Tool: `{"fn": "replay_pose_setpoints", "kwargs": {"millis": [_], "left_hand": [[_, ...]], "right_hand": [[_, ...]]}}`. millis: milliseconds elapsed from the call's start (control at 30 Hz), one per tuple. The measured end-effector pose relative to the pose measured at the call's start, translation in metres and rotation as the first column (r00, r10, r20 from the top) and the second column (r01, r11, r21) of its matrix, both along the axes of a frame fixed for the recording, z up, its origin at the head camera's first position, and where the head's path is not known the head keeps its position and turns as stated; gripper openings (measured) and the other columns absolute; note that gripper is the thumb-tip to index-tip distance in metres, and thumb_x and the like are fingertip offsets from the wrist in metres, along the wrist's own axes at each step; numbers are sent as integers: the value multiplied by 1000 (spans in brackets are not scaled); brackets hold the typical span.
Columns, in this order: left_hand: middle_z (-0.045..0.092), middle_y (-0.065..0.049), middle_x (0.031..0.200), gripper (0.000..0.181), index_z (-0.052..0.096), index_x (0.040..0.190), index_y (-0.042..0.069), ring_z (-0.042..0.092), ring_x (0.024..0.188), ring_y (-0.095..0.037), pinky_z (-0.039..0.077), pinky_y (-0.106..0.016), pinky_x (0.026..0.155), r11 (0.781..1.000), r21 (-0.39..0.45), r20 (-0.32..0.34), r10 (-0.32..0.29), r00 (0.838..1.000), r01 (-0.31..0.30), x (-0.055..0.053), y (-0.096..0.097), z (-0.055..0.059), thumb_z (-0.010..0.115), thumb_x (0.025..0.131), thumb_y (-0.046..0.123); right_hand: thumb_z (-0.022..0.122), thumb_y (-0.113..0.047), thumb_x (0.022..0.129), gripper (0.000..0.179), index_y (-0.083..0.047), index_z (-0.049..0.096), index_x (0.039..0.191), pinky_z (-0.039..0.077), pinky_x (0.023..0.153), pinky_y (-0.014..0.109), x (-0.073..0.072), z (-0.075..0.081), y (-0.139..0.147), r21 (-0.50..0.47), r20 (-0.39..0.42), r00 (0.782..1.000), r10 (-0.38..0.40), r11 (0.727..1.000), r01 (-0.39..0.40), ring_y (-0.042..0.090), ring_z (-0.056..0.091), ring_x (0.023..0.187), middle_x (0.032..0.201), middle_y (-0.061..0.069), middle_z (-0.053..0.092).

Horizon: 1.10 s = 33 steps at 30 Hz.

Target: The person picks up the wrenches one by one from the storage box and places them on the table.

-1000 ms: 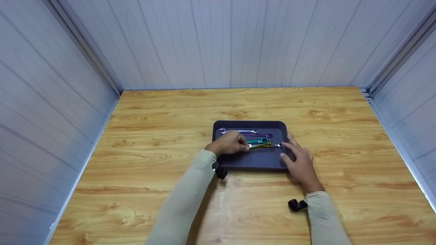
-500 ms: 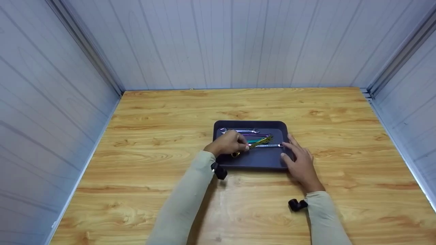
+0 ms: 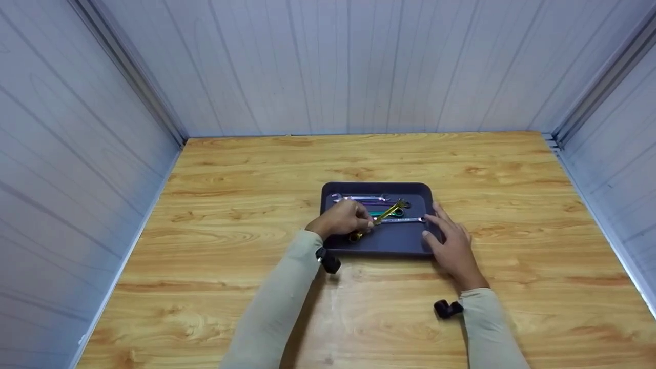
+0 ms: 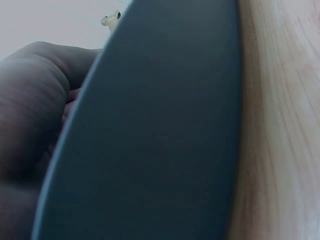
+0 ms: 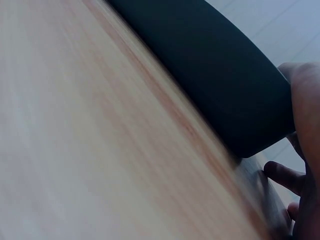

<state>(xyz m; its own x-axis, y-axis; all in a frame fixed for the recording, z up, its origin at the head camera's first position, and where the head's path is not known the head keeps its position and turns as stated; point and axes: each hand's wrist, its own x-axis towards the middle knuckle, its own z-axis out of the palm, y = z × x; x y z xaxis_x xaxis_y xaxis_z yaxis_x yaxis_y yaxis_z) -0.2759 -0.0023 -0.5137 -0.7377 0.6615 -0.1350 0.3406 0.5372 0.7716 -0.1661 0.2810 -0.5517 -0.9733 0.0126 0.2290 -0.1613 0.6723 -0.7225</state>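
My left hand [image 3: 343, 218] pinches a gold combination wrench [image 3: 392, 210] slantwise over the dark grey tray [image 3: 389, 243]. One end of it points up and right, and its ring end [image 3: 354, 237] shows below my fingers. In the left wrist view its tip [image 4: 112, 20] rises beyond the tray wall [image 4: 165, 125]. My right hand [image 3: 452, 248] grips the tray's right rim, thumb inside and other fingers outside. Beneath the gold wrench lie a green ratchet wrench [image 3: 397, 212] and a silver wrench [image 3: 405, 220], whose left ends my left hand hides.
At the back of the tray lie a silver open-end wrench [image 3: 361, 198] and a partly covered purple wrench [image 3: 379, 203]. The tray stands on a wood-grain table [image 3: 246, 205]. Pale panel walls [image 3: 318, 66] enclose the table's back and both sides.
The gold wrench has turned in my left hand: its right end has swung upward and its ring end has come out below my fingers. My right hand has stayed at the tray.
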Motion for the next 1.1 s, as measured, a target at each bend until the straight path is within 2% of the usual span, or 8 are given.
{"fn": "replay_pose_setpoints", "kwargs": {"millis": [233, 600, 733, 900, 1100], "left_hand": [[70, 5, 81, 8, 74, 94, 9, 59, 70, -8, 48, -24, 67, 998, 57, 61, 3, 998, -7, 2, -3, 0, 69, 94, 15], [66, 1, 84, 4, 69, 97, 7, 57, 73, -9, 47, -23, 66, 989, 130, 165, 44, 985, -66, 3, -5, 2, 69, 94, 9], [66, -2, 86, 5, 68, 99, 4, 59, 74, -11, 49, -25, 67, 977, 196, 217, 42, 975, -86, 5, -5, 3, 67, 94, 4], [66, -3, 89, 7, 66, 102, 2, 60, 78, -12, 50, -25, 69, 957, 260, 248, 62, 967, -128, 6, -5, 3, 65, 95, 1], [68, -7, 95, 30, 66, 123, -2, 60, 84, -11, 49, -23, 73, 934, 321, 239, 79, 968, -156, 7, -5, 1, 65, 93, -3]], "right_hand": [[63, -19, 99, 43, -8, 58, 139, 7, 111, 65, 0, 1, 0, -1, 14, 1000, -1, 1000, 1, 35, 29, 146, 162, 1, 30], [62, -23, 100, 44, -8, 57, 140, 6, 111, 67, 1, 2, 0, 16, 36, 999, 2, 1000, -2, 36, 29, 146, 162, 5, 30], [62, -23, 100, 43, -9, 57, 140, 7, 111, 66, 0, 1, 0, 22, 40, 999, -5, 1000, 4, 35, 28, 146, 162, 3, 30], [63, -19, 99, 42, -9, 58, 140, 8, 111, 66, 0, 0, 0, 22, 32, 999, -9, 1000, 8, 34, 29, 146, 162, 1, 30], [62, -19, 99, 43, -8, 57, 140, 8, 111, 65, 0, 1, 0, 17, 33, 999, -9, 1000, 8, 35, 29, 146, 162, 2, 29]]}}
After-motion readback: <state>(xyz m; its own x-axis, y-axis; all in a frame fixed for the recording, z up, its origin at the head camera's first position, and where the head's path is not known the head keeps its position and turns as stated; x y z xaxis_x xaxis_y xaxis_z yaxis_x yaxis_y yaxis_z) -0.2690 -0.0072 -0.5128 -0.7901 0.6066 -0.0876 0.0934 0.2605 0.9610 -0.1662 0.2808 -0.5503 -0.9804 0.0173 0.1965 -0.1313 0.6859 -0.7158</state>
